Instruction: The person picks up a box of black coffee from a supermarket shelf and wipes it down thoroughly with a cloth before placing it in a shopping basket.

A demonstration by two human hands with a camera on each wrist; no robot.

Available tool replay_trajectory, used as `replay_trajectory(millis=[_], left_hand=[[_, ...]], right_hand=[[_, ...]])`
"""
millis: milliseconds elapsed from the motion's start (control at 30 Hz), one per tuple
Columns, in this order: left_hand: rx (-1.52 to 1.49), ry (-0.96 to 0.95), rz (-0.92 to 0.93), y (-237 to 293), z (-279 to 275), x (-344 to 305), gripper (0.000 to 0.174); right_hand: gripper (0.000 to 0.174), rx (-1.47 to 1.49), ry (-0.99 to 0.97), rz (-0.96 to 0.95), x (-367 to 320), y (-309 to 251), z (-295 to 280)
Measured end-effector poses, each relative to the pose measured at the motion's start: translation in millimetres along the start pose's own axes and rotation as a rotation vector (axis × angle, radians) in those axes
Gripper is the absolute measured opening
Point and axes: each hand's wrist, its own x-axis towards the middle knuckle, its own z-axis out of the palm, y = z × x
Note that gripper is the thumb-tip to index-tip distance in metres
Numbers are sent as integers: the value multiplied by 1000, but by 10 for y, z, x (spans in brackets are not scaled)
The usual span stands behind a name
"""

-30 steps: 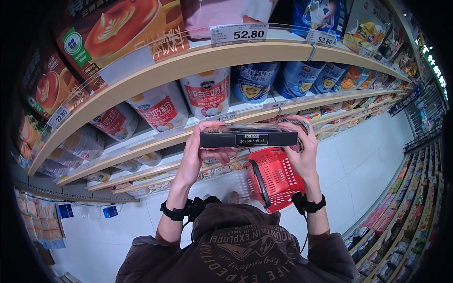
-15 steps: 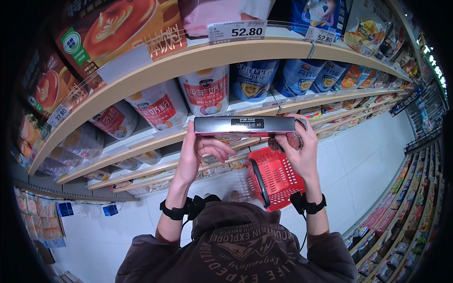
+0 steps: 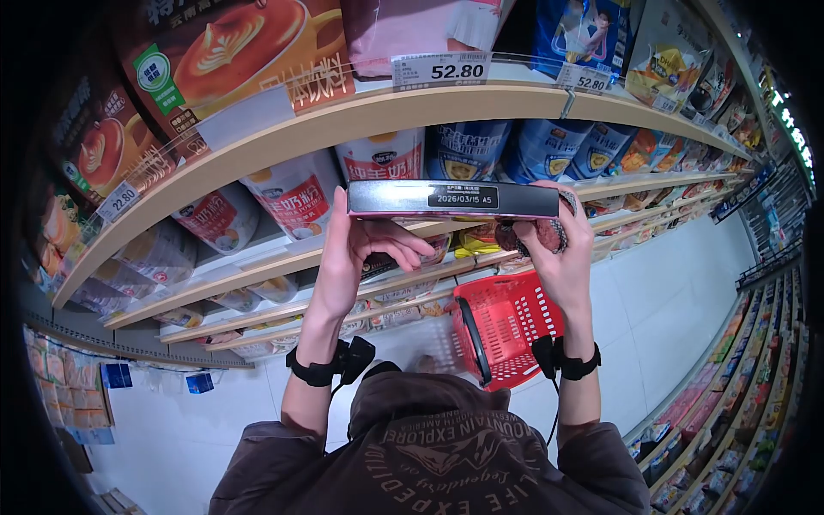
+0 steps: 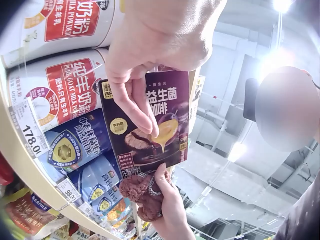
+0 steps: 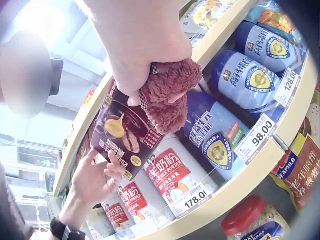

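Note:
A dark purple box (image 3: 452, 199) is held up in front of the shelves, its black side with a printed date facing the head camera. My left hand (image 3: 342, 257) holds the box's left end; in the left wrist view, its fingers (image 4: 142, 112) reach over the front, which pictures a spoon of golden syrup. The right hand (image 3: 566, 262) grips the opposite end. A fluffy reddish-brown thing with checked cloth (image 5: 172, 95) is bunched at the right hand's fingers, next to the box. Much of the left palm is hidden in the left wrist view.
A red shopping basket (image 3: 515, 326) with a black handle is below the hands. Ahead, a curved shelf (image 3: 343, 116) bears goat milk powder cans (image 3: 296, 193), blue cans (image 3: 468, 150) and drink boxes (image 3: 232, 51). More stocked shelves (image 3: 730, 403) line the right side.
Both hands have lifted the box higher in the head view, toward the shelf edge. It has tilted, so its dated side shows more squarely. The fluffy thing stays at the right hand.

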Motion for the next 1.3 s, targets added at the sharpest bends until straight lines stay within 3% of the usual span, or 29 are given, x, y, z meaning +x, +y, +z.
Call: replay_trajectory(millis=[400,767,867,1000,1100,1133,1167,1200,1233,1300], left_hand=[[61,-43,102,199,27,39,89],[57,43,164,180,31,52,59],[109,27,208,151,28,50,52],[107,23,276,98,127,38,50],[273,271,383,28,189,40,81],[273,270,385,-20,178,53,81],[388,394,420,-75,164,66,79],[503,520,452,-105,154,72,77],[485,469,421,-105,141,74,63],[551,384,463,-171,76,107,53]], right_hand=[[28,-9,14,-96,196,-170,-119],[35,65,53,-95,171,-219,-77],[38,116,-52,-87,89,40,-62],[33,328,-18,-30,-2,226,48],[34,475,50,26,-85,342,103],[34,602,72,175,-142,388,115],[34,728,94,325,-190,423,127],[34,728,94,324,-228,444,147],[34,767,92,386,-256,457,172],[33,847,78,468,-288,423,226]])
